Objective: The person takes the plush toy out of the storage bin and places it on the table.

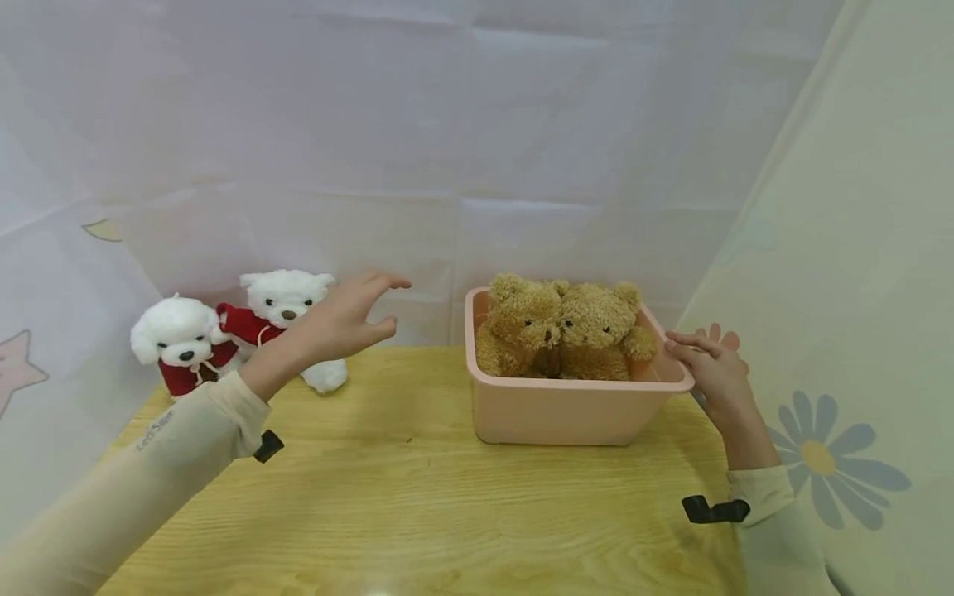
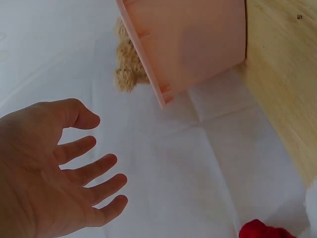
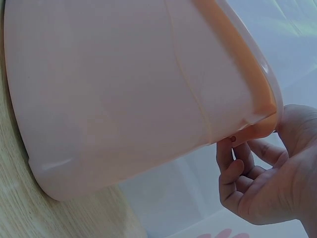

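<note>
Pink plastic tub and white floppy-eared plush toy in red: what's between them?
The head view shows a white plush bear in red, the left hand partly hiding it, then bare wooden tabletop.

From where I stand, I can pick out one bit of writing: a short line of small grey lettering [image 1: 155, 429] on the cream left sleeve [image 1: 127, 484] of the person at the table. It slants up along the forearm towards the cuff [image 1: 242, 407]. It seems to start "Leo", perhaps "LeoSam", but the last letters are too blurred to be sure.
</note>
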The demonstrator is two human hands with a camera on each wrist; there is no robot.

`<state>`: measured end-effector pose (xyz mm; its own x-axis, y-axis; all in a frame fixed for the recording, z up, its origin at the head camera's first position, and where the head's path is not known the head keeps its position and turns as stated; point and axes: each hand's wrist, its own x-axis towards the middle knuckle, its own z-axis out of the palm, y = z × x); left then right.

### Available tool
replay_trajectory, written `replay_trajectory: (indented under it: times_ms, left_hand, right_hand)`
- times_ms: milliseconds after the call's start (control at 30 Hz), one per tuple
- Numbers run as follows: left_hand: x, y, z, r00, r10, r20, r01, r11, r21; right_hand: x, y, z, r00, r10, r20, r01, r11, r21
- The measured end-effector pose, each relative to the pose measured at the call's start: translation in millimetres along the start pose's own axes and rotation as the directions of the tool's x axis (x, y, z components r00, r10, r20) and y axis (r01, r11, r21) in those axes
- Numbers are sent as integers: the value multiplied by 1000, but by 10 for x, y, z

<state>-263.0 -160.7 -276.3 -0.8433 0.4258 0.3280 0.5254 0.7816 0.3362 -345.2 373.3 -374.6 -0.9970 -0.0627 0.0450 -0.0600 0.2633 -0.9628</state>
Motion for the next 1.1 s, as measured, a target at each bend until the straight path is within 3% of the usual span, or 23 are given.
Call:
replay_trajectory:
  times_ms: [167, 400, 800, 1100]
  left_hand:
    - [98, 142, 170, 999, 27, 31, -28, 999, 25]
    - [287, 196, 372, 998, 37, 56, -42, 995, 87]
    - [637, 357, 661, 992, 124, 36, -126, 989, 74]
    - [881, 414, 824, 989, 151, -5, -151, 987, 51]
  right_hand:
    - [6, 6, 6, 1000, 3, -4, -3, 1000, 1]
    - [28, 35, 11, 1000, -4, -16, 4, 1000, -21]
    - [11, -10, -25, 1000, -3, 7, 3, 1000, 0]
    - [-3, -14, -27, 999, -26, 20, 26, 1000, 17]
